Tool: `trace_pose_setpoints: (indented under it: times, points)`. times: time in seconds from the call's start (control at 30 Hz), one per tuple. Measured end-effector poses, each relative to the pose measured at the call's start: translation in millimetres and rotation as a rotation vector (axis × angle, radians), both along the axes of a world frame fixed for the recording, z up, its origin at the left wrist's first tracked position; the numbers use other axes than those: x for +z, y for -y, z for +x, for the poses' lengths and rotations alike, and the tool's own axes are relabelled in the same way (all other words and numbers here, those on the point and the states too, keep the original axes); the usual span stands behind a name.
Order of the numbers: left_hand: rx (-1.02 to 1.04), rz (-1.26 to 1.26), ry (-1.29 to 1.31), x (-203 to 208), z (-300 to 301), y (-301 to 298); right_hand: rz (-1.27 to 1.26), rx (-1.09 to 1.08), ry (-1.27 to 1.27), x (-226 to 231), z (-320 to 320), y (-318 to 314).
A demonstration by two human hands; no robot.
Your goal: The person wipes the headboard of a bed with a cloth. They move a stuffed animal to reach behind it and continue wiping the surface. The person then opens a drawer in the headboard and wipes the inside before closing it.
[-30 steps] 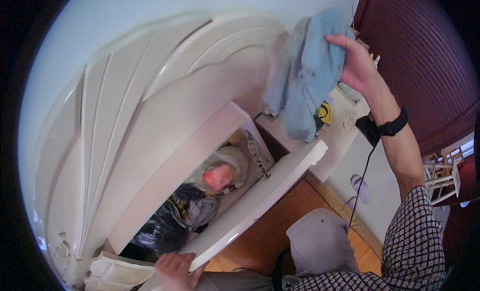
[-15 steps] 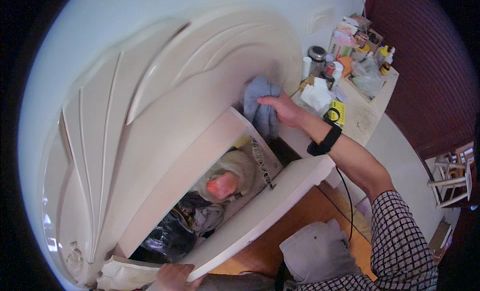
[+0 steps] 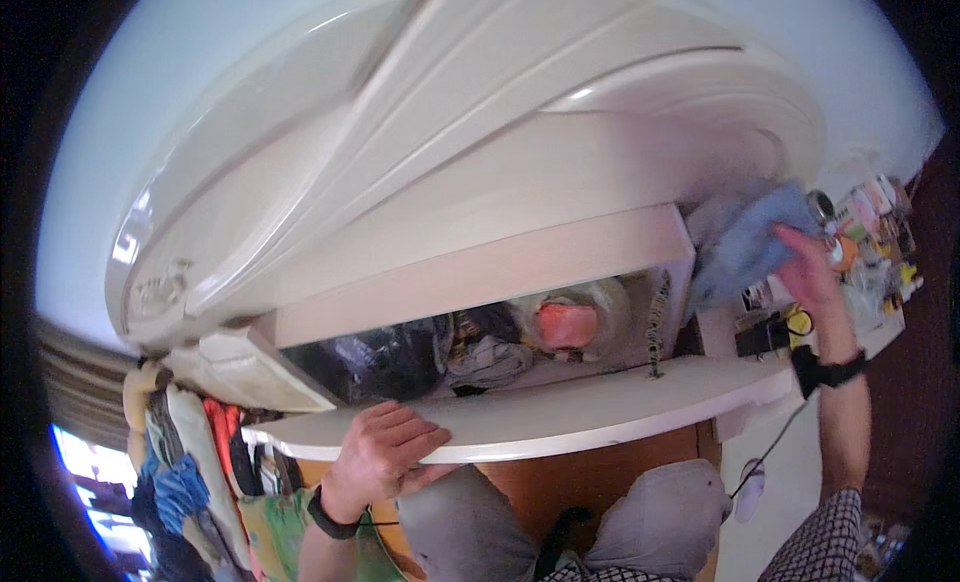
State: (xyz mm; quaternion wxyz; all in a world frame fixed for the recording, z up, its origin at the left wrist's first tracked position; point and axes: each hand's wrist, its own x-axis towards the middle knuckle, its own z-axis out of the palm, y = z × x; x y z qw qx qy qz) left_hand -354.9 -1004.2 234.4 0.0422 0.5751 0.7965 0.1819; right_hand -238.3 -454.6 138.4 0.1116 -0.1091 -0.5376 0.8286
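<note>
A cream headboard (image 3: 600,162) with carved curved lines rises in front of me, its long storage compartment open. My left hand (image 3: 385,450) is closed over the front edge of the compartment's lowered flap (image 3: 590,414), fingers on top. At the right end of the headboard, my right hand (image 3: 815,280) grips a blue-grey cloth (image 3: 748,244), blurred by motion. The cloth lies near the compartment's right corner. Inside the compartment are a dark plastic bag (image 3: 390,357), a grey bundle of cloth (image 3: 490,364) and a pinkish-red thing (image 3: 567,325) in clear plastic.
Jars, bottles and bags crowd a bedside table (image 3: 885,332) at the right. A chain (image 3: 655,327) joins the flap to the compartment's right side. Clothes (image 3: 195,462) are piled at the lower left. Below the flap is an orange-brown wooden surface (image 3: 540,487).
My view has swung toward the left, showing more of the headboard and the clothes pile. My right hand still has the cloth, now spread wider. My left hand stays on the flap.
</note>
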Motion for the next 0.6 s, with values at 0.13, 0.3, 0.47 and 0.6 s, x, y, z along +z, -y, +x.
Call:
trace_pose_setpoints:
  times: [0.13,0.3,0.47,0.6]
  points:
    - [-0.035,-0.012,-0.036,-4.5,2.3,2.2,0.146,-0.138,-0.069,89.1,33.8,-17.0]
    - [-0.076,0.031,-0.087,-10.1,7.6,7.3,0.236,-0.212,-0.069,162.0,32.2,24.2]
    - [-0.113,0.025,-0.107,-14.5,14.8,16.6,0.373,-0.167,0.273,150.9,-22.6,102.5]
    - [-0.155,0.009,-0.121,-19.6,20.0,26.5,0.405,0.032,0.292,136.6,-61.9,175.1]
